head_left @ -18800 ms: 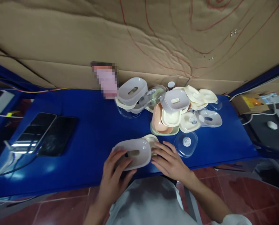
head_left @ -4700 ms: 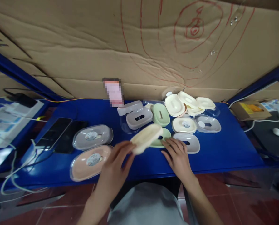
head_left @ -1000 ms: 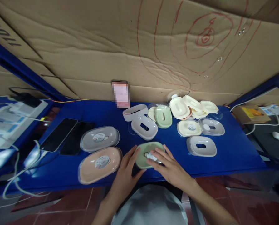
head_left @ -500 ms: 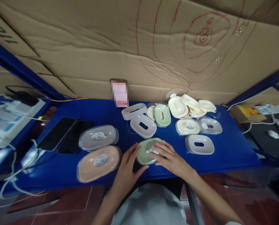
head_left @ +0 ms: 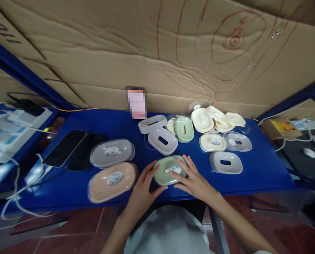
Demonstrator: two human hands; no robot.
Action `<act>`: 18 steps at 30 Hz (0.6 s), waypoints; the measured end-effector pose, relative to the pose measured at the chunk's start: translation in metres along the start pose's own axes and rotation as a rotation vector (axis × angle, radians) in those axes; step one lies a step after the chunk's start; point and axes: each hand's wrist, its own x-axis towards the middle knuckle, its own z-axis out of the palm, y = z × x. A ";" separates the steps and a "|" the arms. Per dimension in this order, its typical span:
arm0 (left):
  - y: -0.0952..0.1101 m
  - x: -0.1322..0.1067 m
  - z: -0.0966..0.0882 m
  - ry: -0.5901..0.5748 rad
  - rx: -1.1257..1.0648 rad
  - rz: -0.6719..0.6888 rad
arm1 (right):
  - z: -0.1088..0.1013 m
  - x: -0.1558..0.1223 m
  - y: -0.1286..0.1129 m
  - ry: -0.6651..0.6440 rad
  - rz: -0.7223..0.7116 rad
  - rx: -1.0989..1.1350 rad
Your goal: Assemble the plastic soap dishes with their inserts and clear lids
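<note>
An oval green plastic box (head_left: 162, 171) with a clear cover and a round printed label lies at the table's front edge, between my hands. My left hand (head_left: 144, 181) is curled around its left end, thumb at the near side and fingers at the far side. My right hand (head_left: 193, 178) holds the right end, with some fingers lying over the cover beside the label. Left of them sit a covered peach box (head_left: 102, 187) and a covered grey box (head_left: 98, 154), both labelled. Another green piece (head_left: 184, 128) with a slot stands farther back.
Behind my hands are slotted grey pieces (head_left: 154, 141) and a pile of cream pieces (head_left: 201, 120). A slotted grey piece (head_left: 235, 165) sits to the right. Phones (head_left: 65, 148) and white cables (head_left: 16, 190) occupy the left. A cardboard wall (head_left: 99, 53) closes off the back.
The fingers of my right hand have shifted slightly, so more of the label on the green box shows. My left hand keeps its hold. The view has tilted a little.
</note>
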 end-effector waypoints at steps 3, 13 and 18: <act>0.002 -0.001 -0.004 -0.015 -0.031 0.006 | -0.002 0.002 0.003 0.017 0.046 0.074; 0.025 0.012 -0.010 0.035 0.152 0.193 | -0.073 -0.121 0.029 0.670 0.606 -0.335; 0.020 0.040 0.004 0.170 0.380 0.128 | -0.081 -0.215 0.074 0.809 1.036 -0.604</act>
